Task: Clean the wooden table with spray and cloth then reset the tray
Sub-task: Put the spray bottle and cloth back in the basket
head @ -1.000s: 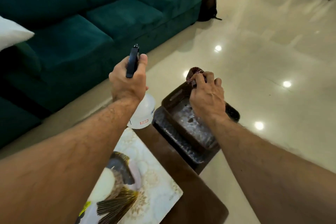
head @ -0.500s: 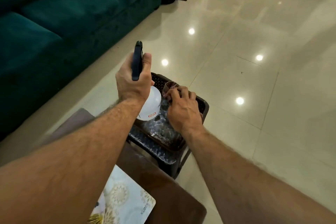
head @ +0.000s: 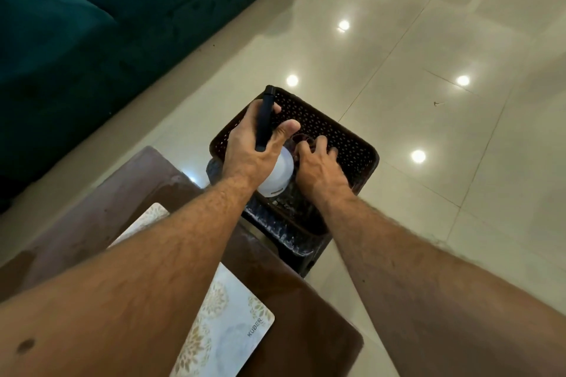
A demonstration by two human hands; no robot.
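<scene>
1. Nearest to the camera, the tray (head: 226, 327), pale with a gold pattern, is lying on the wooden table (head: 306, 330), which looks damp in places. Judging from this, the wiping is mostly done and the tools are now going away, so the tray reset is what remains.

2. Just beyond the table edge, a dark perforated basket (head: 346, 138) is sitting on top of a dark stool (head: 294, 242). Both hands are working inside this basket.

3. The left hand (head: 248, 144) is closing its grip around the black trigger head of the spray bottle (head: 277, 176), fingers curled fully round it. The white body is hanging low into the basket. It should be lowered upright until the base is resting flat, and only then released.

4. The right hand (head: 318, 167) is pressing down beside the bottle, fingers bent over a dark reddish cloth (head: 298, 139). Whether it is pinching the cloth or only pushing it, I cannot tell. The cloth should be kept to the side, so that the bottle is not standing on it and tipping.
</scene>
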